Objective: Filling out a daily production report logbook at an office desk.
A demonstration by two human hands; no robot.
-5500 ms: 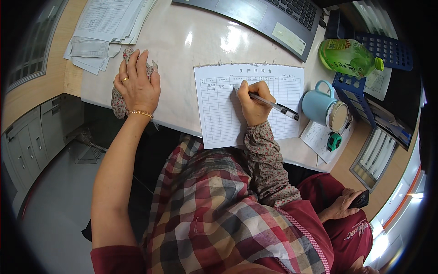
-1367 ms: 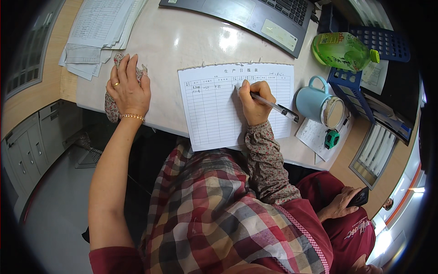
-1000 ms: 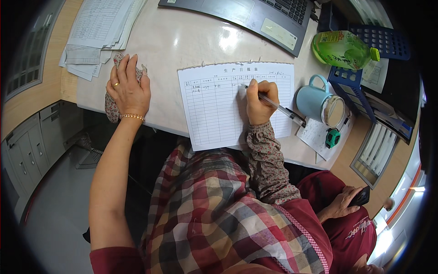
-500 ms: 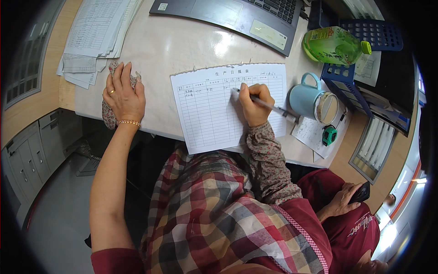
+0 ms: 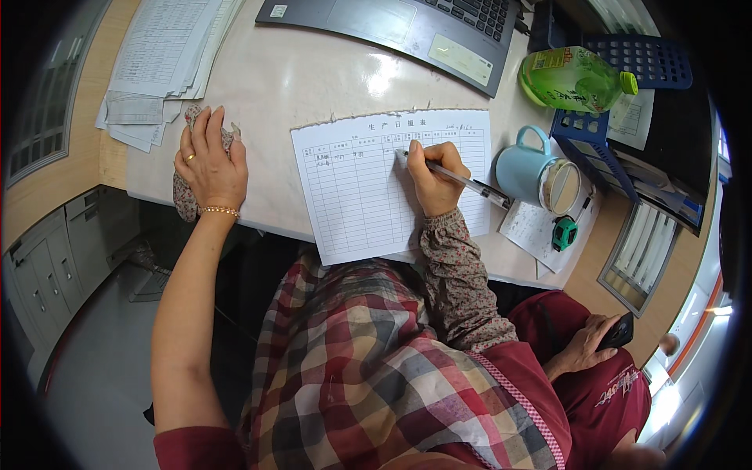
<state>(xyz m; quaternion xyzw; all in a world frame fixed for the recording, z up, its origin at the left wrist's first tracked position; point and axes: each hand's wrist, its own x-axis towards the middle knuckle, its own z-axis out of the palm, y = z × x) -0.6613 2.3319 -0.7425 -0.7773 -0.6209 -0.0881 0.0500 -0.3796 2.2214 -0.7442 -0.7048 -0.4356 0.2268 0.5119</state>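
Observation:
My right hand is closed around a clear-barrelled pen, its tip on the upper middle of a printed table form. A few handwritten entries fill the form's top rows. The sheet's lower edge hangs slightly over the front of the desk. To the left, my left hand lies flat with fingers stretched out, resting on a bunched floral cloth. That cloth has a pattern like the sleeve cover on my right forearm.
A laptop sits at the back of the desk, stacked papers at the far left. On the right are a light blue mug, green bottle, green tape measure and blue plastic basket. A person's hand holds a phone.
The pen in my right hand has shifted very slightly and now shows sharply, where it was blurred before. My left hand stays on the cloth.

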